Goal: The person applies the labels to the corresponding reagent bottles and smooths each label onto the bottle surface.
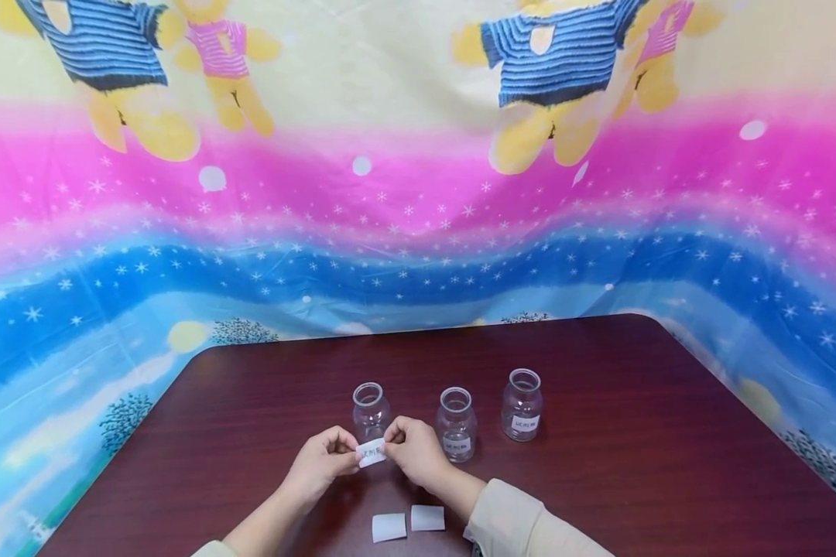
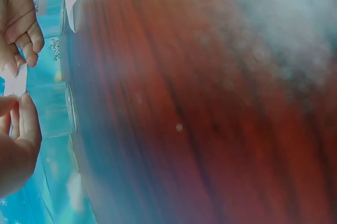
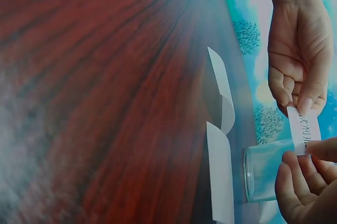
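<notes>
Between my two hands a small white label (image 1: 371, 452) with handwritten characters is stretched out. My left hand (image 1: 323, 466) pinches its left end between thumb and fingers. At the other end, my right hand (image 1: 416, 451) pinches it the same way, covering part of the writing. Just behind the label stands a clear glass jar (image 1: 371, 414) without a lid, its lower part partly hidden by the hands. In the right wrist view the label (image 3: 304, 129) is in front of the upright jar (image 3: 266, 171); whether they touch I cannot tell.
Two more open glass jars, a middle one (image 1: 456, 422) and a right one (image 1: 522, 406), each bear a white handwritten label. Two white paper pieces (image 1: 388, 527) (image 1: 428, 518) lie near the front of the dark red wooden table (image 1: 634, 464). A patterned cloth (image 1: 404, 193) hangs behind.
</notes>
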Demonstrator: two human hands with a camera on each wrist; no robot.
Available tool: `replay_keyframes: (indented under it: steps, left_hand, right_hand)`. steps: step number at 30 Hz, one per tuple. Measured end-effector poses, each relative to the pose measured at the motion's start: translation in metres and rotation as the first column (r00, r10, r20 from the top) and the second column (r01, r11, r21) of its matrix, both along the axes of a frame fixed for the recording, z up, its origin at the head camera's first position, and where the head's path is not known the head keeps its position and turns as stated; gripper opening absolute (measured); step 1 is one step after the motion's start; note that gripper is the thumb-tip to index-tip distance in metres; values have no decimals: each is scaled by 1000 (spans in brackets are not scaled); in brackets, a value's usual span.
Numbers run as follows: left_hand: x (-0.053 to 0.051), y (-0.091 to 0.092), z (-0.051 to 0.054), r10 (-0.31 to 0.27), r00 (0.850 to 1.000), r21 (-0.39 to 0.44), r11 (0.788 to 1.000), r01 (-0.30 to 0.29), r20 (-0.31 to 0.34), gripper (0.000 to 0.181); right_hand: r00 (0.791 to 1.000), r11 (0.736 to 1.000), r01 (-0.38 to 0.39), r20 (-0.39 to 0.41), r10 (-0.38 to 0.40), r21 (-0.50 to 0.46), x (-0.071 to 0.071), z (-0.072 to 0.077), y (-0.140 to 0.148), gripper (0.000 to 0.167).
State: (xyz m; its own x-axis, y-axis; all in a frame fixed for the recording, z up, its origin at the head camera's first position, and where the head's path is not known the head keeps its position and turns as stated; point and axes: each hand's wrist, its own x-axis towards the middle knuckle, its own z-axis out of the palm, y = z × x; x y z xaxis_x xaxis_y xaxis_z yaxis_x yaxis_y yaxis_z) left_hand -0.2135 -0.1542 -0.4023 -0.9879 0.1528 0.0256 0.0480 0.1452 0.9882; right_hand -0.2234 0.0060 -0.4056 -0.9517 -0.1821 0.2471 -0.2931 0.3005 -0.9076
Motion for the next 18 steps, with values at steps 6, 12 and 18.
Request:
replay_keyframes:
  steps: [6,12,18]
  left_hand:
    - [-2,4,-4,84,996,-62,994,-86,-34,8]
    - [-3,8,-5,133,991,-90,987,-135,-33,8]
    - [-6,12,-5,162,985,-147,975,-169,-57,9]
  right_hand:
    - [1000,1000,-1,10,2,-26,0,-1,-2,13]
    - [999,999,46,8,-46,5,-2,-1,-4,13]
    - [998,998,51,50,-50,-31,-9,-5,-5,14]
